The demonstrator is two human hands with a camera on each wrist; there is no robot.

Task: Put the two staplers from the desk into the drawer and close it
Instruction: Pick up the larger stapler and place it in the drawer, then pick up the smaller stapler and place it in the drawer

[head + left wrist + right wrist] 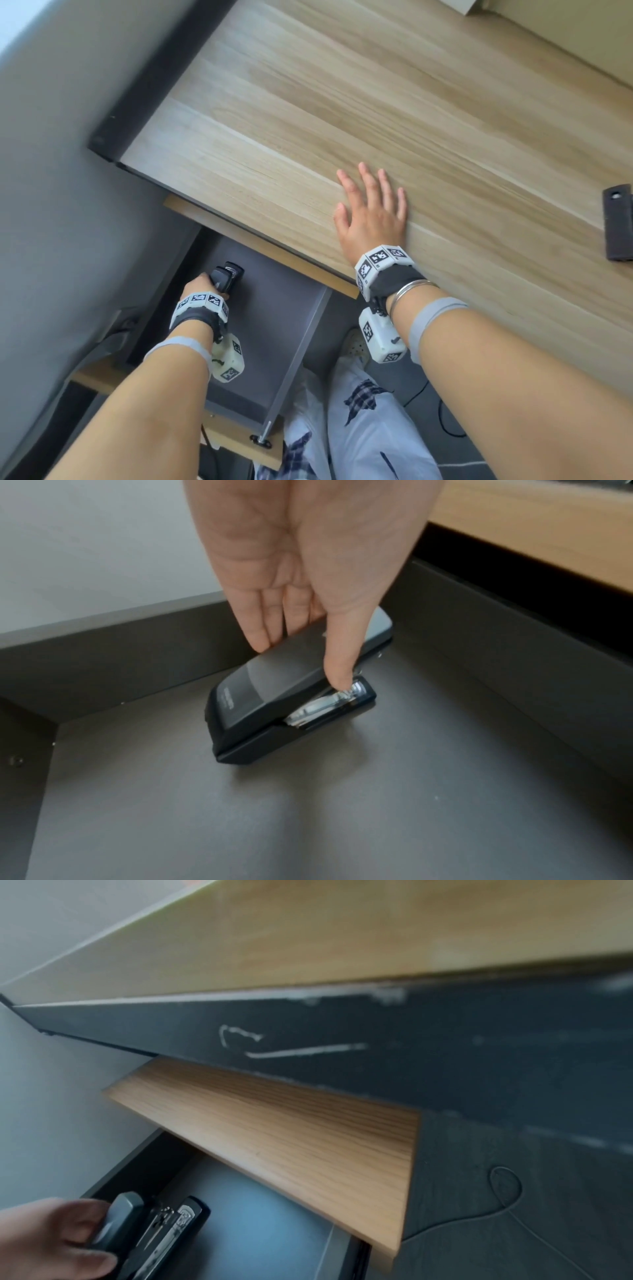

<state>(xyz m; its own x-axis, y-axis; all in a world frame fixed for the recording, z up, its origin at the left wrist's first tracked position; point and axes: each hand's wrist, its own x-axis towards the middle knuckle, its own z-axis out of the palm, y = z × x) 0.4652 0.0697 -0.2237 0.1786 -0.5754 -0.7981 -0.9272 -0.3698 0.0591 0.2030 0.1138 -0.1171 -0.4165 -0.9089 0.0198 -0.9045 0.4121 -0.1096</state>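
Head view: left hand [197,286] grips the first stapler [228,275] low inside the open drawer [301,346], so it just needs letting go. Right hand [371,212] lies flat, fingers straight, on the tabletop [342,102]; second stapler [618,222] waits at 3 o'clock.

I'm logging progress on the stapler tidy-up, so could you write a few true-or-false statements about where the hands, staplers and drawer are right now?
1. The left hand holds a black stapler inside the open drawer. True.
2. The right hand grips the second stapler. False: it lies flat on the desk, apart from that stapler.
3. The drawer is pushed shut. False: it is pulled out below the desk.
4. One stapler is on the desk, at the head view's right edge. True.
5. Both staplers are in the drawer. False: only one is.
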